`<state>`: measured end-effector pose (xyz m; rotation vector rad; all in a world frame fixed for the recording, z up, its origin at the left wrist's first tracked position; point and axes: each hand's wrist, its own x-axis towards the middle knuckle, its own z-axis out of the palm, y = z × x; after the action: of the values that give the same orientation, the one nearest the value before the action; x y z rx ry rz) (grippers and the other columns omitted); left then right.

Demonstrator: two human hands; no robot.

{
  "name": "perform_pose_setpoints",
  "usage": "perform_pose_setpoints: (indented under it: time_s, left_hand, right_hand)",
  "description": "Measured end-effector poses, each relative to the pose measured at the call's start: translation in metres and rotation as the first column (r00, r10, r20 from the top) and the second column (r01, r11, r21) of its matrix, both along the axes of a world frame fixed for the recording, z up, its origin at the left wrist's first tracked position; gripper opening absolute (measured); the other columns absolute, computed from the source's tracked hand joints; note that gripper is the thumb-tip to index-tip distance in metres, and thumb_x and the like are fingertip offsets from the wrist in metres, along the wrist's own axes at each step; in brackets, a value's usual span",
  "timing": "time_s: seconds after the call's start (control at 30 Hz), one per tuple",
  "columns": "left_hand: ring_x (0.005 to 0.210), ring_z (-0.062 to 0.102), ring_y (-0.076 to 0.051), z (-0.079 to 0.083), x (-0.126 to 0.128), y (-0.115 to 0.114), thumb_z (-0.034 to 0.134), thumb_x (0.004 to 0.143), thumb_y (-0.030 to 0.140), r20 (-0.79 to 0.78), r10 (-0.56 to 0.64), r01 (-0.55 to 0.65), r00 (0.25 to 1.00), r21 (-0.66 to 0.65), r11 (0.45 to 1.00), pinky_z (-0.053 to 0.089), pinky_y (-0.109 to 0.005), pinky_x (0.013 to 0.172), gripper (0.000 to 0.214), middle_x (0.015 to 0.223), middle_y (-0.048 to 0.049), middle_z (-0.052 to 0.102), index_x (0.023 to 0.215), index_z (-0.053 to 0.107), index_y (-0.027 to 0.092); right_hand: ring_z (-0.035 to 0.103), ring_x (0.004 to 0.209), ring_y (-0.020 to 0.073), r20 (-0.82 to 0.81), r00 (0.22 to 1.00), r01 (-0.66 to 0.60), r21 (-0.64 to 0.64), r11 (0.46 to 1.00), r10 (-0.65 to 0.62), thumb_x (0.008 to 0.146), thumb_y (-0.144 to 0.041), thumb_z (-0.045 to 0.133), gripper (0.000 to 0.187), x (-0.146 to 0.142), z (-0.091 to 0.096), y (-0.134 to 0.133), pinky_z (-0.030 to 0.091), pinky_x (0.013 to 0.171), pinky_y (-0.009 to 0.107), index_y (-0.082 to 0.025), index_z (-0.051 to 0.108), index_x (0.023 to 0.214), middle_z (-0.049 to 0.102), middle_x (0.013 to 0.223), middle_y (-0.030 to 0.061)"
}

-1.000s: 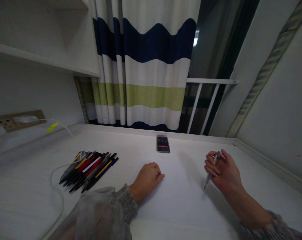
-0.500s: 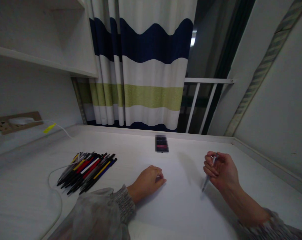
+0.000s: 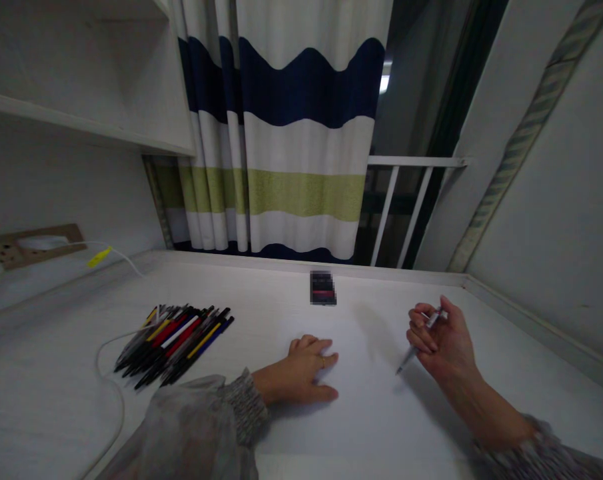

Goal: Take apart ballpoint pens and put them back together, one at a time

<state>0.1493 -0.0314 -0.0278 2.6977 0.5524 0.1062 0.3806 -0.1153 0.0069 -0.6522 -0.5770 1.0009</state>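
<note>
My right hand [image 3: 440,337] is wrapped round a pen [image 3: 406,360] and holds it raised over the right side of the sheet. The pen's tip points down and to the left, and its clip end shows near my thumb. Fingers spread, my left hand [image 3: 308,370] lies flat on a sheet of white paper [image 3: 351,413] and holds nothing. A ring sits on one of its fingers. To the left of my sleeve lies a pile of pens [image 3: 176,343] in black, red, yellow, white and blue.
At the back of the white desk [image 3: 251,287] lies a small dark object [image 3: 322,288], blurred out. A white cable [image 3: 98,360] runs across the left side from a socket board [image 3: 31,245]. A shelf [image 3: 81,127] overhangs the upper left, and a striped curtain [image 3: 306,193] hangs behind.
My left hand has gone from loosely curled to flat with fingers spread on the paper. In my right hand the pen has tilted, its tip shifting left and slightly up as the thumb lifted.
</note>
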Motion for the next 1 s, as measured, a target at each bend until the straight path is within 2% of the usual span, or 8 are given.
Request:
perform_pose_setpoints:
  time_s: [0.2, 0.4, 0.5, 0.6, 0.7, 0.8, 0.93, 1.0]
  left_hand:
    - [0.122, 0.024, -0.034, -0.009, -0.001, 0.002, 0.049, 0.074, 0.055, 0.013, -0.015, 0.015, 1.0, 0.057, 0.998, 0.02, -0.05, 0.097, 0.063, 0.137, -0.0121, 0.029, 0.128, 0.037, 0.024]
    - [0.121, 0.027, -0.032, -0.011, 0.0, 0.003, 0.045, 0.074, 0.06, 0.052, -0.04, 0.035, 0.998, 0.098, 0.995, 0.022, -0.048, 0.098, 0.069, 0.135, -0.0146, 0.032, 0.129, 0.035, 0.019]
    - [0.122, 0.027, -0.031, -0.009, 0.0, 0.001, 0.044, 0.073, 0.063, 0.064, -0.043, 0.038, 0.997, 0.074, 0.997, 0.022, -0.045, 0.099, 0.075, 0.134, -0.0171, 0.033, 0.128, 0.036, 0.014]
    - [0.122, 0.027, -0.031, -0.007, 0.0, -0.001, 0.043, 0.073, 0.063, 0.055, -0.052, 0.049, 0.997, 0.05, 0.998, 0.023, -0.045, 0.099, 0.076, 0.134, -0.019, 0.032, 0.128, 0.037, 0.011]
    - [0.122, 0.027, -0.031, -0.005, 0.0, -0.002, 0.039, 0.078, 0.058, 0.042, -0.065, 0.063, 0.997, 0.05, 0.997, 0.023, -0.046, 0.099, 0.069, 0.135, -0.0192, 0.03, 0.128, 0.037, 0.011]
    - [0.121, 0.029, -0.03, -0.003, 0.0, -0.002, 0.039, 0.082, 0.05, 0.041, -0.078, 0.076, 0.996, 0.059, 0.995, 0.024, -0.044, 0.099, 0.06, 0.135, -0.0191, 0.032, 0.127, 0.039, 0.01]
    - [0.118, 0.033, -0.027, -0.001, 0.002, -0.002, 0.045, 0.081, 0.039, 0.04, -0.089, 0.085, 0.995, 0.083, 0.993, 0.026, -0.038, 0.099, 0.054, 0.132, -0.0186, 0.036, 0.124, 0.042, 0.007]
    - [0.116, 0.035, -0.027, 0.0, 0.002, -0.002, 0.048, 0.08, 0.039, 0.043, -0.083, 0.079, 0.996, 0.093, 0.993, 0.027, -0.038, 0.098, 0.054, 0.132, -0.0172, 0.037, 0.123, 0.043, 0.008]
  right_hand:
    - [0.027, 0.021, 0.0013, 0.029, 1.0, -0.004, -0.001, 1.0, 0.004, 0.069, -0.037, 0.05, 0.027, -0.001, 0.0, 0.0, 0.021, 0.022, 0.014, -0.015, 0.061, 0.057, 0.053, 0.045, -0.001]
    - [0.026, 0.023, 0.0, 0.044, 0.999, 0.006, 0.019, 1.0, -0.006, 0.07, -0.041, 0.051, 0.031, -0.005, 0.002, -0.001, 0.021, 0.023, 0.014, -0.016, 0.061, 0.055, 0.055, 0.049, -0.0008]
    - [0.021, 0.024, -0.0024, 0.082, 0.994, 0.067, 0.017, 0.998, -0.068, 0.067, -0.031, 0.058, 0.031, -0.007, 0.002, 0.0, 0.017, 0.022, 0.014, -0.015, 0.054, 0.041, 0.061, 0.059, 0.0016]
    - [0.036, 0.031, 0.001, 0.112, 0.988, 0.111, 0.0, 0.994, -0.11, 0.062, -0.02, 0.061, 0.031, -0.009, -0.001, 0.003, 0.031, 0.029, 0.016, -0.016, 0.048, 0.034, 0.064, 0.063, 0.004]
    - [0.051, 0.044, 0.0098, 0.151, 0.985, 0.1, -0.063, 0.993, -0.089, 0.07, -0.039, 0.054, 0.032, -0.01, -0.007, 0.008, 0.044, 0.045, 0.023, -0.016, 0.061, 0.049, 0.06, 0.052, 0.0047]
    - [0.038, 0.031, 0.0084, 0.225, 0.974, 0.053, -0.16, 0.986, -0.016, 0.075, -0.054, 0.046, 0.046, -0.011, -0.014, 0.012, 0.038, 0.039, 0.024, -0.013, 0.066, 0.071, 0.042, 0.03, -0.0032]
    - [0.053, 0.046, 0.0104, 0.333, 0.942, 0.002, -0.164, 0.986, 0.053, 0.065, -0.044, 0.065, 0.03, -0.015, -0.022, 0.015, 0.041, 0.047, 0.022, -0.015, 0.062, 0.073, 0.057, 0.047, -0.0011]
    - [0.051, 0.042, 0.0089, 0.39, 0.916, -0.029, -0.171, 0.985, 0.095, 0.064, -0.035, 0.068, 0.022, -0.018, -0.028, 0.016, 0.04, 0.045, 0.021, -0.017, 0.056, 0.065, 0.05, 0.041, -0.0058]
